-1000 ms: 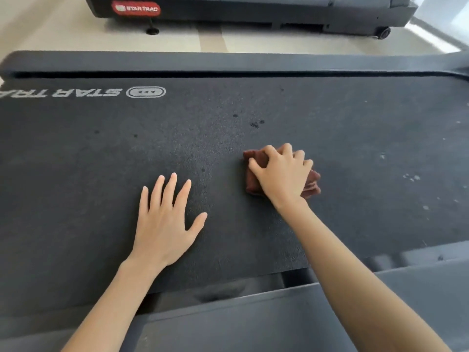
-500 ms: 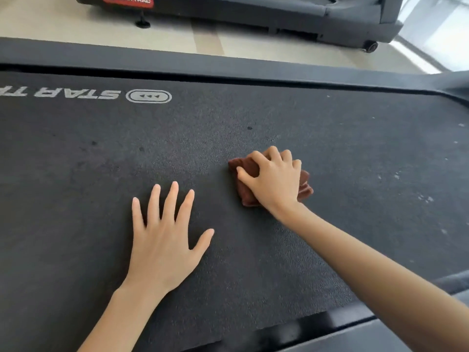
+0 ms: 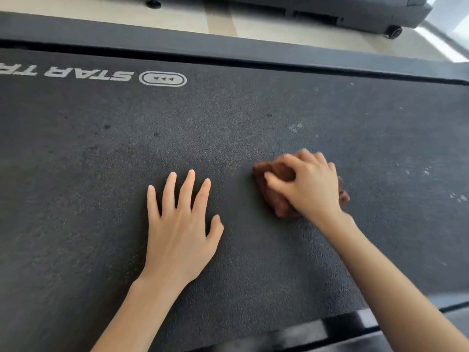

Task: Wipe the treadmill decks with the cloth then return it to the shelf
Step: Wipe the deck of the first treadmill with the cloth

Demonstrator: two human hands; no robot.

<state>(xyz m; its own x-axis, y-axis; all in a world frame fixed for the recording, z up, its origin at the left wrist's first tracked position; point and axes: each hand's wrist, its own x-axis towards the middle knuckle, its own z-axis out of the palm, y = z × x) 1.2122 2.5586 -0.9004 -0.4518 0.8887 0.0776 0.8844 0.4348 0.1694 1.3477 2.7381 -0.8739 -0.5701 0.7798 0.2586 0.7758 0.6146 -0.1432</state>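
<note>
- The treadmill deck [image 3: 96, 189], a dark textured belt, fills most of the frame.
- The left grip [image 3: 179, 237] lies flat on the belt in the lower centre, fingers straight and spread, holding nothing.
- The right grip [image 3: 311, 189], right of centre, has its fingers curled over a bunched brown cloth [image 3: 272, 199] and presses it onto the belt; this part of the view is slightly blurred.
- The cloth shows mainly at the left edge of that grip and a little at its right edge.
- A white logo [image 3: 162, 78] is printed upside down in the upper left.
- Pale specks [image 3: 294, 127] dot the belt above and to the right of the cloth.
- A dark side rail [image 3: 228, 50] runs along the top, with light floor [image 3: 253, 24] and another treadmill [image 3: 355, 11] beyond.
</note>
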